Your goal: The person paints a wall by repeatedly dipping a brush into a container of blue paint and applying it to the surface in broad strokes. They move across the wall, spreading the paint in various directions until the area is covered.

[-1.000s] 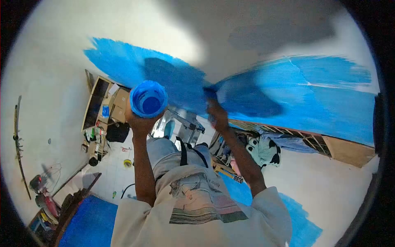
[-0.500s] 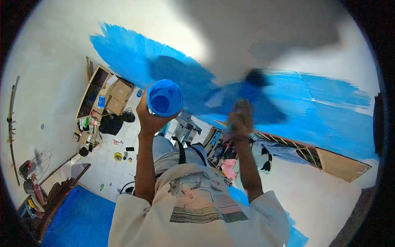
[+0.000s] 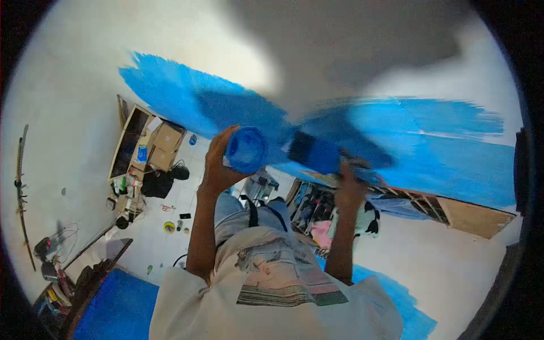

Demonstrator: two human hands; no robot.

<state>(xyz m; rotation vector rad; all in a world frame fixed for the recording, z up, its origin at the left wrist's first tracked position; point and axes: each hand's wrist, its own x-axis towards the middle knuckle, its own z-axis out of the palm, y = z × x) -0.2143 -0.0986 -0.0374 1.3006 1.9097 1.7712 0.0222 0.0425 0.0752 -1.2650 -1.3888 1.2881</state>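
Wrapped round a round tub of blue paint (image 3: 247,150), my left hand (image 3: 216,164) holds it up at the centre, its mouth facing the camera. My right hand (image 3: 352,180) grips the handle of a wide brush (image 3: 317,152). The brush points left towards the tub, with a gap between them; its bristles look dark and its near part blue. Behind both hands lies a wall (image 3: 464,122) with a broad band of blue paint over white. Shadows fall across the band.
At the left, a cabinet (image 3: 129,141) holds cardboard boxes (image 3: 165,141). Below it are a black bag (image 3: 157,184) and small items on the tiled floor. Clothes (image 3: 320,207) hang right of centre, near a wooden panel (image 3: 476,217). A blue surface (image 3: 116,306) fills the lower left.
The brush has swung from pointing up to pointing left, nearer the tub. My right hand has moved right and down. The tub has shifted right and down and is turned more sideways.
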